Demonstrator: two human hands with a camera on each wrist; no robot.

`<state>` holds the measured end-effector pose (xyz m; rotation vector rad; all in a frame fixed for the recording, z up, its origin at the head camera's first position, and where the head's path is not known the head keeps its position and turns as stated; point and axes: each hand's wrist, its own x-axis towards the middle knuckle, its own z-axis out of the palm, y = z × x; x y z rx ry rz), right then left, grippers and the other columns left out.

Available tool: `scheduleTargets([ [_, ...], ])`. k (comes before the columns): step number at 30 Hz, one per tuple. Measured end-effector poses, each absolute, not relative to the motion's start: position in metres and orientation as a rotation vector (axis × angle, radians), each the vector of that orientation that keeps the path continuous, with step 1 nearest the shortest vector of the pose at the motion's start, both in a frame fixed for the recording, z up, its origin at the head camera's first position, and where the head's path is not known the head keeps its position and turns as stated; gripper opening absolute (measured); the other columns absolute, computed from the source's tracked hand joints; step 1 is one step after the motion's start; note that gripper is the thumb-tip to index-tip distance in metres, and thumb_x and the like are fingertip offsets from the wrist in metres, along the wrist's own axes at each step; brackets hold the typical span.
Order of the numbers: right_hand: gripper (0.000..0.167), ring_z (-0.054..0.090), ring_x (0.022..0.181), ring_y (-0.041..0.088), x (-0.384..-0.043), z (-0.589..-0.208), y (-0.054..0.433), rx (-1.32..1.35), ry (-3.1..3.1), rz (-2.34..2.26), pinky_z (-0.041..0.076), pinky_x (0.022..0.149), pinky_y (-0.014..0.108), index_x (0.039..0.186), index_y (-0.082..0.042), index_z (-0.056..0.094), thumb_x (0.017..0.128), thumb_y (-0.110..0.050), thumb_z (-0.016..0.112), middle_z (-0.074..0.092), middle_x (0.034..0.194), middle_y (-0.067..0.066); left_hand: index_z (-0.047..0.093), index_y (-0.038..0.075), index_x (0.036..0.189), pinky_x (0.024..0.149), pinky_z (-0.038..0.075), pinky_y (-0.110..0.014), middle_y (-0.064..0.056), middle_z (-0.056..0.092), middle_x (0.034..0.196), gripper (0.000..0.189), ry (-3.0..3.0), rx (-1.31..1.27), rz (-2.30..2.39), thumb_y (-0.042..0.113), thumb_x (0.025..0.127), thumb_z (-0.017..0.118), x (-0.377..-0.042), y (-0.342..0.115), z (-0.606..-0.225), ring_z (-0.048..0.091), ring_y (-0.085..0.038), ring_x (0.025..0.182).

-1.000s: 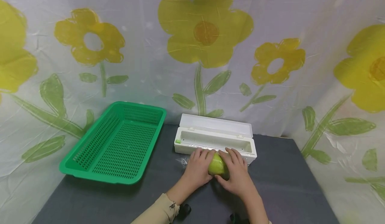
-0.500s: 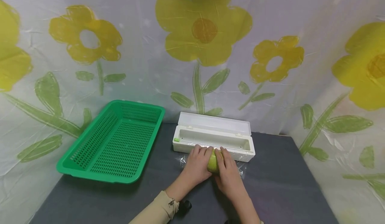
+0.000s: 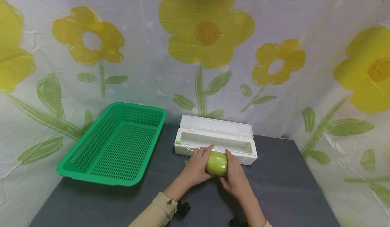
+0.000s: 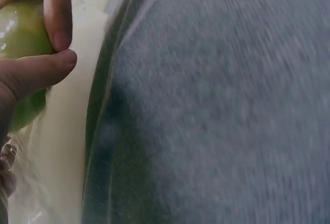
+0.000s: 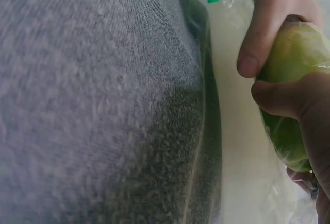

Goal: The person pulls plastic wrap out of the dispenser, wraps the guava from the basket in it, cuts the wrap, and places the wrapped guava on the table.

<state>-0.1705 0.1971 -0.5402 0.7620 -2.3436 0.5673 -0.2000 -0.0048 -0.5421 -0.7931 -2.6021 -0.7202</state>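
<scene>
A green fruit (image 3: 217, 163) in clear cling film sits between my two hands, just in front of a white cling film dispenser box (image 3: 184, 149). My left hand (image 3: 195, 169) grips the fruit's left side, and my right hand (image 3: 236, 176) holds its right side. In the right wrist view, my right thumb (image 5: 286, 98) presses on the fruit (image 5: 286, 136), with my left hand (image 5: 276, 13) at its brown-tipped end. Both thumbs nearly meet on the near side. Loose film (image 4: 26, 183) shows below the fruit in the left wrist view. Most of the other fingers are hidden behind the fruit.
The dispenser's lid (image 3: 216, 127) stands raised against the flowered backdrop (image 3: 146, 67). A green perforated basket (image 3: 91, 177) lies to the left. A dark grey cloth (image 3: 286, 179) covers the table.
The fruit has been turned, and more of its film-covered surface shows between my hands. My fingers have spread to its sides. Less loose film sticks out beside them.
</scene>
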Motion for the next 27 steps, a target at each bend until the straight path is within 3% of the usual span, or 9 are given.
scheduleTargets([
  [5, 0.095, 0.064, 0.108, 0.040, -0.170, -0.540, 0.196, 0.764, -2.312, 0.584, 0.055, 0.094, 0.052, 0.135, 0.015, 0.045, 0.056, 0.006, 0.097, 0.059, 0.119, 0.029, 0.040, 0.013, 0.160, 0.102, 0.045, -0.050, -0.011, 0.053, 0.139, 0.129, -2.495, -0.655, -0.456, 0.051, 0.056, 0.105, -0.194, -0.004, -0.541, 0.050, -0.029, 0.121],
  [8, 0.093, 0.063, 0.109, 0.040, -0.171, -0.539, 0.196, 0.797, -2.288, 0.556, 0.053, 0.096, 0.052, 0.132, 0.015, 0.047, 0.055, 0.004, 0.097, 0.059, 0.121, 0.029, 0.051, 0.017, 0.152, 0.102, 0.038, -0.055, -0.006, 0.057, 0.139, 0.121, -2.332, -0.595, -0.259, 0.055, 0.050, 0.104, -0.186, 0.000, -0.541, 0.048, -0.028, 0.120],
  [14, 0.090, 0.063, 0.110, 0.042, -0.173, -0.531, 0.196, 0.819, -2.294, 0.471, 0.055, 0.092, 0.055, 0.132, 0.013, 0.049, 0.055, 0.003, 0.093, 0.059, 0.124, 0.027, 0.062, 0.023, 0.138, 0.104, 0.039, -0.059, 0.000, 0.065, 0.134, 0.094, -2.175, -0.643, -0.165, 0.044, 0.056, 0.102, -0.181, 0.005, -0.543, 0.051, -0.027, 0.118],
  [27, 0.091, 0.065, 0.109, 0.043, -0.174, -0.521, 0.196, 0.782, -2.382, 0.452, 0.057, 0.087, 0.060, 0.138, 0.010, 0.051, 0.062, -0.006, 0.099, 0.059, 0.124, 0.028, 0.062, 0.012, 0.137, 0.086, 0.046, -0.042, -0.004, 0.069, 0.125, 0.094, -2.251, -0.693, -0.247, 0.032, 0.055, 0.103, -0.195, 0.006, -0.538, 0.056, -0.026, 0.105],
])
